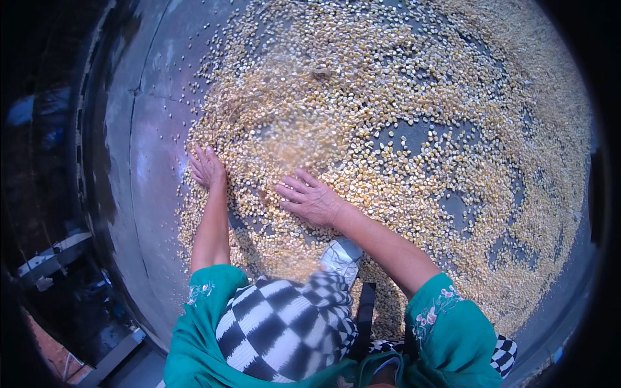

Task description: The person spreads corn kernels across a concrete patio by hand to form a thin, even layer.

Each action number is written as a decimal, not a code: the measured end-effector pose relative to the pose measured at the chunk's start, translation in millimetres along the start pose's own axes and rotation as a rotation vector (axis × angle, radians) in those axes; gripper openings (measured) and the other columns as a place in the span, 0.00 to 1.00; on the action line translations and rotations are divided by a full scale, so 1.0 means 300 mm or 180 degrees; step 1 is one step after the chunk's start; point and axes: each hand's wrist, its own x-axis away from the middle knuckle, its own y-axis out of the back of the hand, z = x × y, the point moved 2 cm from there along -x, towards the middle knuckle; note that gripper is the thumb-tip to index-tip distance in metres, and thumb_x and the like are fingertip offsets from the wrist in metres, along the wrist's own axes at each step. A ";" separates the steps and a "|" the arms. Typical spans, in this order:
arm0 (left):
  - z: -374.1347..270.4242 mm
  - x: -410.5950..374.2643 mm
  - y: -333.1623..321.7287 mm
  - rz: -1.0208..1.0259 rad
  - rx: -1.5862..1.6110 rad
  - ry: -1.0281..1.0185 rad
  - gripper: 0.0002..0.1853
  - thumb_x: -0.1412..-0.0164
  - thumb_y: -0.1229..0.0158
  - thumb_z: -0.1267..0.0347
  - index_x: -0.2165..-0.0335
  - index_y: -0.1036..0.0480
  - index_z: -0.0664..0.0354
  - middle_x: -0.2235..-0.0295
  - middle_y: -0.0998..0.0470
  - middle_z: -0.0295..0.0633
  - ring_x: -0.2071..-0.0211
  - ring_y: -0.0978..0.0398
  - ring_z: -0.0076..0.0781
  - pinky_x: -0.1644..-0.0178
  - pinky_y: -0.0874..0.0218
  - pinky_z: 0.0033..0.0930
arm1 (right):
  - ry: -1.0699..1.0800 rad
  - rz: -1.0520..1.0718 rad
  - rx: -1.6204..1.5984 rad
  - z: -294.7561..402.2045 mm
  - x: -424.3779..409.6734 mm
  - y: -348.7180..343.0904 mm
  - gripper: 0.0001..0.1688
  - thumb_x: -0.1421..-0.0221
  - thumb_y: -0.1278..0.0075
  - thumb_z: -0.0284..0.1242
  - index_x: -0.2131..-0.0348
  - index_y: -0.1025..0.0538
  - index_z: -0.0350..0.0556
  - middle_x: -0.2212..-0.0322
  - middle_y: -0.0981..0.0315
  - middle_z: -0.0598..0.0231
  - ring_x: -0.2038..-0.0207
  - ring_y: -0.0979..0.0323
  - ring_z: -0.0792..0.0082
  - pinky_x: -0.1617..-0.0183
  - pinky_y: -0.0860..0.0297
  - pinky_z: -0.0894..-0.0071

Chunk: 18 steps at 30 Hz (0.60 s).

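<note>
Loose yellow and white corn kernels (398, 184) lie spread over a grey concrete floor (160, 131). My left hand (207, 167) rests at the left edge of the kernels, palm down with its fingers apart and pointing up the picture. Nearer the middle, my right hand (309, 198) lies on the kernels, palm down, fingers slightly spread and pointing left. Neither hand visibly grips anything; the undersides of both palms are hidden. A small brownish lump (320, 72) sits among the kernels beyond my hands.
A light-coloured shoe (341, 257) stands on the kernels just below my right hand, beside a dark bar (366, 310). Checkered trousers cover my bent leg (286, 325). Along the left runs the floor's edge, with a dark area and pale beams (116, 356) beyond it.
</note>
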 end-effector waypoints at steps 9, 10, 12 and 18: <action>-0.599 -0.090 -0.076 -0.0203 0.0622 -0.0936 0.28 0.41 0.64 0.49 0.46 0.41 0.48 0.42 0.49 0.42 0.42 0.55 0.48 0.40 0.67 0.48 | -0.2033 -0.0577 0.1355 -0.601 0.295 0.355 0.25 0.44 0.68 0.42 0.47 0.38 0.62 0.41 0.56 0.65 0.39 0.60 0.63 0.36 0.68 0.55; -0.680 -0.079 -0.078 -0.0195 0.1022 -0.1084 0.28 0.41 0.63 0.49 0.46 0.41 0.48 0.42 0.48 0.44 0.42 0.55 0.49 0.40 0.68 0.48 | -0.2477 -0.0635 0.1446 -0.649 0.355 0.383 0.25 0.44 0.68 0.41 0.47 0.38 0.61 0.40 0.57 0.63 0.39 0.59 0.62 0.37 0.66 0.54; -0.894 0.005 -0.067 -0.0030 0.1324 -0.1675 0.28 0.42 0.61 0.51 0.47 0.40 0.50 0.43 0.48 0.46 0.42 0.55 0.52 0.40 0.68 0.49 | -0.3248 -0.0899 0.1717 -0.757 0.563 0.406 0.27 0.43 0.66 0.44 0.45 0.40 0.62 0.41 0.57 0.60 0.39 0.60 0.59 0.38 0.65 0.53; -1.318 0.367 -0.048 0.0307 0.1754 -0.3711 0.27 0.44 0.59 0.49 0.49 0.38 0.48 0.44 0.48 0.49 0.42 0.55 0.53 0.41 0.69 0.55 | -0.3686 -0.0974 0.1692 -0.727 0.845 0.354 0.31 0.43 0.67 0.47 0.42 0.47 0.67 0.40 0.61 0.57 0.39 0.63 0.54 0.38 0.67 0.52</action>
